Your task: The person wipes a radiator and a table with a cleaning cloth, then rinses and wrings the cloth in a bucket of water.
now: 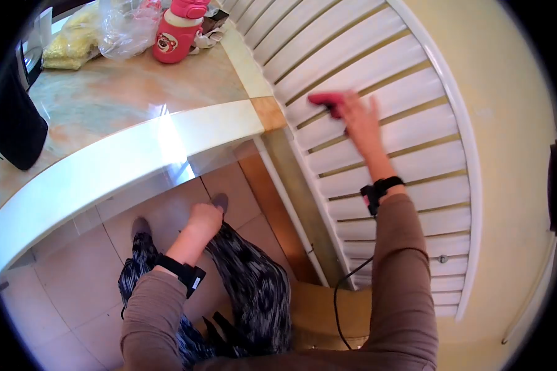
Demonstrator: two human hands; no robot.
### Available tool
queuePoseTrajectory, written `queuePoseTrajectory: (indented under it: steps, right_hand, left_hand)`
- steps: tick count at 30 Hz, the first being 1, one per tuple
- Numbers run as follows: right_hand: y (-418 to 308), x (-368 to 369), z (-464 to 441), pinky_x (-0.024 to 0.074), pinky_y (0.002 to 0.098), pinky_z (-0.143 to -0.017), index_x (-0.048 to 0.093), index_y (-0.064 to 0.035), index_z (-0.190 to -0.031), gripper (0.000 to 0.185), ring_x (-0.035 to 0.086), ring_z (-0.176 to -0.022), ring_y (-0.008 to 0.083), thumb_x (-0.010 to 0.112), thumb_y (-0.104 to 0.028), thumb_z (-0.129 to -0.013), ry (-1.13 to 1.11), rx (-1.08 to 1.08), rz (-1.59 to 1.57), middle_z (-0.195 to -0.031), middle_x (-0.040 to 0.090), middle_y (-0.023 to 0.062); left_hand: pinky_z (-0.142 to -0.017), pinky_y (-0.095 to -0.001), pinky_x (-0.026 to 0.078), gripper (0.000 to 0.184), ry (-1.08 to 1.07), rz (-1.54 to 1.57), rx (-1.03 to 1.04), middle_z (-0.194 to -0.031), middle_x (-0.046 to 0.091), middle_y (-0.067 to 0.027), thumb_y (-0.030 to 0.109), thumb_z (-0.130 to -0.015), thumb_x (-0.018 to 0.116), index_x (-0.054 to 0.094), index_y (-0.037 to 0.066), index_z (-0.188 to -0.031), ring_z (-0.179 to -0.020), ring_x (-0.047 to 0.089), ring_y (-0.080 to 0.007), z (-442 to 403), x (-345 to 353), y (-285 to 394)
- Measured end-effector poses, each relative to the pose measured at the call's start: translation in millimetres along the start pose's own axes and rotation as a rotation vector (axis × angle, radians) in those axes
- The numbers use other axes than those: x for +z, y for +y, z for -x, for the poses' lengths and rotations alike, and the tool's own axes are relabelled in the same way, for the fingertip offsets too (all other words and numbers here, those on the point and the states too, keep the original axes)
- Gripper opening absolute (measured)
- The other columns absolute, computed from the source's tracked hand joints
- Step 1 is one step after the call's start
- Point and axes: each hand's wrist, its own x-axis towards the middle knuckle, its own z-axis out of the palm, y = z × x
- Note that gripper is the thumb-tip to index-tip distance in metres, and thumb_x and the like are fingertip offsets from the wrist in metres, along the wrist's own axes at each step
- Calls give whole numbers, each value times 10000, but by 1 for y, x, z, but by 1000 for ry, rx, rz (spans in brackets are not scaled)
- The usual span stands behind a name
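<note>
The weak point here is the red thing (pixel 323 99), perhaps a cloth, over the far part of the white slatted rack (pixel 473 185) on the right. It sits at the fingers of the right hand (pixel 360 120), which has some fingers spread; blur hides whether it is gripped or only pressed under the palm. If the hold is that loose, the thing could slip away, or a corner of it could catch in one of the gaps between the slats. Fingertips could dip into those gaps too and knock against an edge.

The left hand (pixel 205 221) hangs above the person's legs, well apart from the rack, its fingers curled inward (I cannot tell whether anything is inside). It does nothing to steady the red thing, so a slip would be for the right hand alone to catch.

A black cable (pixel 336 294) loops near the right sleeve, just beside the rack's near end; a wide reach might snag it there or tug at the wrist strap (pixel 390 183). The pink bottle (pixel 173 38) and plastic bag (pixel 127 31) stand on the far side of the counter (pixel 136 86), where only a broad leftward swing would endanger them.
</note>
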Motion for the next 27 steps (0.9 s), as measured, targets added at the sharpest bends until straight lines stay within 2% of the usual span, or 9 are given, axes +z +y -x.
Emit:
queuePoseTrajectory:
  steps: [2, 3, 5, 11, 13, 17, 20, 23, 27]
  right_hand:
    - [48, -26, -16, 183, 588, -1056, 501, -144, -1236, 548, 313, -1344, 228, 611, -70, -705, 169, 204, 214, -1420, 377, 65]
    - [62, -52, -28, 207, 585, -1041, 549, -138, -1185, 389, 334, -1331, 228, 538, -106, -798, 214, 301, 339, -1389, 417, 40]
    - [91, -78, -43, 262, 565, -1013, 550, -146, -1195, 457, 337, -1323, 233, 609, -115, -743, 295, 397, 493, -1380, 422, 15]
    - [64, -39, -70, 344, 481, -981, 524, -15, -1174, 418, 418, -1221, 350, 546, 2, -757, 530, 355, 209, -1323, 440, 158]
    - [28, -11, -71, 336, 462, -1013, 508, 8, -1188, 398, 421, -1211, 343, 495, 24, -790, 460, 258, 110, -1327, 423, 177]
    - [-52, 51, -53, 254, 417, -1084, 490, 8, -1243, 412, 315, -1314, 253, 461, -47, -836, 103, 200, 18, -1441, 321, 91]
    - [-89, 72, -48, 245, 381, -1089, 475, 2, -1261, 412, 315, -1308, 233, 442, -104, -864, -150, 97, 35, -1423, 352, 69]
    - [-104, 107, -43, 263, 361, -1078, 473, -8, -1269, 428, 348, -1278, 219, 461, -115, -854, -127, -28, -283, -1378, 406, 50]
    - [-92, 111, -58, 257, 369, -1082, 576, -58, -1175, 357, 369, -1259, 201, 503, -129, -833, -211, -233, -193, -1325, 452, 24]
  left_hand:
    - [-757, -434, 477, 306, 2, -11, -6, -937, 671, -124, 292, -831, 587, 590, 92, -1063, -897, 644, -294, 2, 0, -1]
    - [-759, -432, 477, 311, 5, -27, -14, -940, 671, -123, 298, -828, 596, 591, 93, -1062, -900, 644, -295, 3, -1, -1]
    - [-760, -433, 477, 321, -16, -36, -50, -940, 671, -123, 301, -829, 598, 590, 92, -1072, -897, 644, -297, 6, -8, 1]
    - [-775, -434, 468, 344, 17, -25, -30, -939, 670, -122, 314, -839, 593, 579, 91, -1101, -882, 645, -289, 8, -6, 2]
    - [-751, -425, 461, 372, 18, -78, -7, -938, 658, -117, 320, -853, 575, 548, 85, -1140, -873, 638, -280, 16, -15, 8]
    - [-720, -413, 456, 350, 25, -71, 23, -947, 627, -93, 313, -852, 570, 555, 84, -1116, -873, 629, -259, 15, -5, 9]
    - [-720, -407, 455, 335, 5, -102, 16, -964, 626, -93, 307, -848, 570, 562, 88, -1101, -884, 627, -250, 14, 1, 11]
    - [-724, -412, 450, 305, 14, -73, 14, -986, 625, -96, 268, -849, 563, 569, 90, -1097, -890, 625, -250, 14, -1, 13]
    - [-752, -417, 454, 270, 19, -76, 4, -992, 635, -103, 180, -849, 511, 581, 82, -1091, -892, 629, -257, 14, 1, 11]
